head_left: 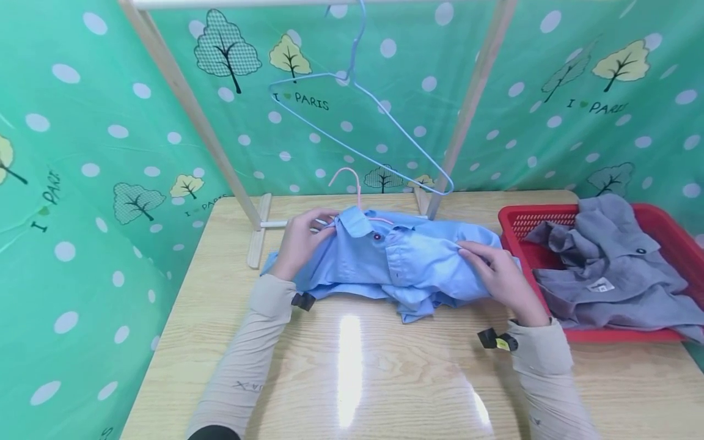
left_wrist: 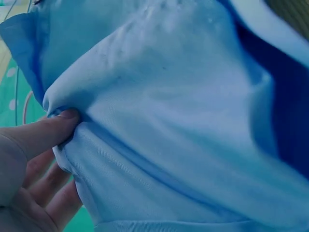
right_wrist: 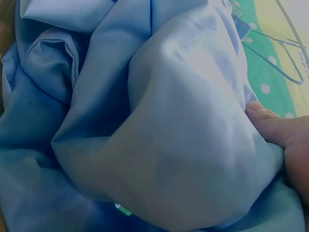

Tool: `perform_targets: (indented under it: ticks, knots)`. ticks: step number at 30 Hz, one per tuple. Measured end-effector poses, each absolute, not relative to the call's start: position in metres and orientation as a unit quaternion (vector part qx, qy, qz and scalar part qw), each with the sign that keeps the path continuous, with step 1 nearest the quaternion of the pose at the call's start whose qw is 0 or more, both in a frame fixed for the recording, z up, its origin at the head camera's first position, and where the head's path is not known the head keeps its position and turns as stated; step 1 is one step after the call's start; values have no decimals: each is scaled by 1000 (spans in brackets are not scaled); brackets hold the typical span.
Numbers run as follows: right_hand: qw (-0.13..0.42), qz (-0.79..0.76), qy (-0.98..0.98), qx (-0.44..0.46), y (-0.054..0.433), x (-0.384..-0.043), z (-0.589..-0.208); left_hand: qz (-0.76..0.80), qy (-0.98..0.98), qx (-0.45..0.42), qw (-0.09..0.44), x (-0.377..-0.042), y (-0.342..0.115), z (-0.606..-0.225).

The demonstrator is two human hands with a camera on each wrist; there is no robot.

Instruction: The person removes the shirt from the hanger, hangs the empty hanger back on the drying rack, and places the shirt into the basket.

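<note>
A light blue shirt (head_left: 363, 263) lies bunched on the wooden table, its collar toward the back with a dark button below it. Out of the collar rises the hook of a pink hanger (head_left: 359, 183); most of the hanger is hidden inside the shirt. My left hand (head_left: 305, 238) pinches the cloth at the shoulder beside the collar, and in the left wrist view the thumb (left_wrist: 65, 121) presses on a fold there. On the other side, my right hand (head_left: 503, 272) pinches the front cloth between thumb and fingers.
A red basket (head_left: 599, 335) holding a grey garment (head_left: 616, 263) stands on the right. Above the shirt, a blue hanger (head_left: 396, 122) hangs from the white rail (head_left: 275, 3) of a wooden rack, whose posts (head_left: 187, 104) stand behind the shirt.
</note>
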State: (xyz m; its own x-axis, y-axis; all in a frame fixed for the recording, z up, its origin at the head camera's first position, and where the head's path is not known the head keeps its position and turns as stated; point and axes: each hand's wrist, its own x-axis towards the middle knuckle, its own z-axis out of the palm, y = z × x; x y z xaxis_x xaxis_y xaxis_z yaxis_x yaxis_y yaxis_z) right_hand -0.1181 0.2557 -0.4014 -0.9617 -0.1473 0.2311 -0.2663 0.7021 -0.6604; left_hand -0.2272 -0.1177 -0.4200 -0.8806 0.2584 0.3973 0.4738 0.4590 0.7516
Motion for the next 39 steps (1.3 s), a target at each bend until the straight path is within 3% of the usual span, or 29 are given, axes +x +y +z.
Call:
perform_targets:
  ticks: [13,39]
  knots:
    - [121,368,-911,140,254,-123,-407,-504,-838,-209,20,-219,-119,-403]
    - [83,350,-913,194,236,-127,-388,-407,-878,-231,104,-212,-110,-412]
